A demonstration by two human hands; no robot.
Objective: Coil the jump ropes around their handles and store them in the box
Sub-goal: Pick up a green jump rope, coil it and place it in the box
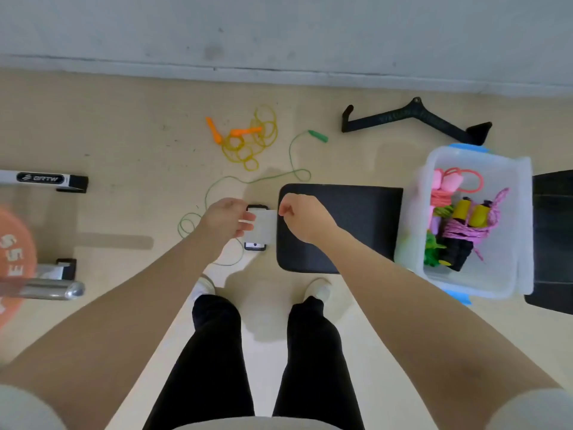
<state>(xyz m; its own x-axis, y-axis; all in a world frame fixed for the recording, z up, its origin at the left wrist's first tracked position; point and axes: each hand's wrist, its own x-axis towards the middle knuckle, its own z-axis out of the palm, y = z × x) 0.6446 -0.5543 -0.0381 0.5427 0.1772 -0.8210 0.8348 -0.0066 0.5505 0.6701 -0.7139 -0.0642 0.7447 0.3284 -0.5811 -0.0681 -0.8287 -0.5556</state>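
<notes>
Both hands are out in front of the person at about the same height. Left hand (228, 220) grips a phone (259, 228) whose screen is blurred out pale, fingers wrapped over its left edge. Right hand (305, 217) holds nothing, fingers curled in with the fingertips right at the phone's top right corner.

On the floor past the phone, a green jump rope (245, 181) sprawls loose, one green handle (319, 136) lying off near the wall. Beside it an orange-handled yellow rope (251, 138) sits in a messy tangle. So neither is coiled yet.

Over on the right, the clear plastic box (477, 274) sits on a black bench (341, 225), with several wound ropes inside already: pink, purple and a yellow-handled one. A black cable-machine bar (412, 119) lies by the wall, and an orange weight plate (12, 259) is at far left.
</notes>
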